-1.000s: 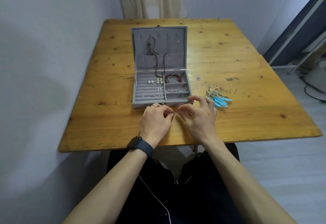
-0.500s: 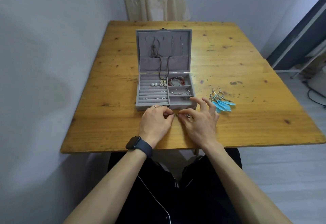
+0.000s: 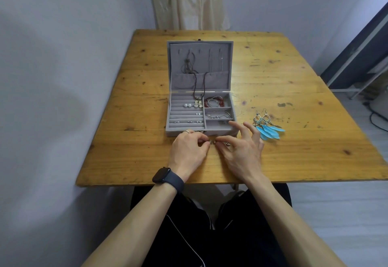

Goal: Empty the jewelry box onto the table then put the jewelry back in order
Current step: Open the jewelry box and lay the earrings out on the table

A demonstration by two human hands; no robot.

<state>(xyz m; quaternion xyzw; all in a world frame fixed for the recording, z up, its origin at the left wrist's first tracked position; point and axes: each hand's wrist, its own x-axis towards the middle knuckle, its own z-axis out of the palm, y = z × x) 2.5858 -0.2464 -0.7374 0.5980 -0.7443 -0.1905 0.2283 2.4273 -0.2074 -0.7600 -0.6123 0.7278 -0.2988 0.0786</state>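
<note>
head view: a tiny piece pinched between both hands, just in front of the box

the left hand (image 3: 189, 153) and right hand (image 3: 241, 155) meet low over the table (image 3: 294, 81). each pinches one end of a small metal piece (image 3: 211, 141) between thumb and forefinger, and the right hand's other fingers fan out loose. the piece is too small to tell whether it is one item or two parts, such as a stud and its back. it sits just clear of the front wall of the open jewelry box (image 3: 168, 117), whose slots hold pearl studs (image 3: 187, 105), small earrings (image 3: 189, 121), a red bracelet (image 3: 214, 102) and a chain (image 3: 218, 115).

judged by its size, the piece is very light, hard and smooth. it would slip or roll easily and be hard to find if dropped, so a fingertip pinch kept close to the wood looks right. the feather earrings (image 3: 269, 130) lie on the table to the right of the box, apart from the hands. their blue feathers look soft and easily creased, so i would lift them by the metal hooks or rings at the top, not by the plumes.
</note>
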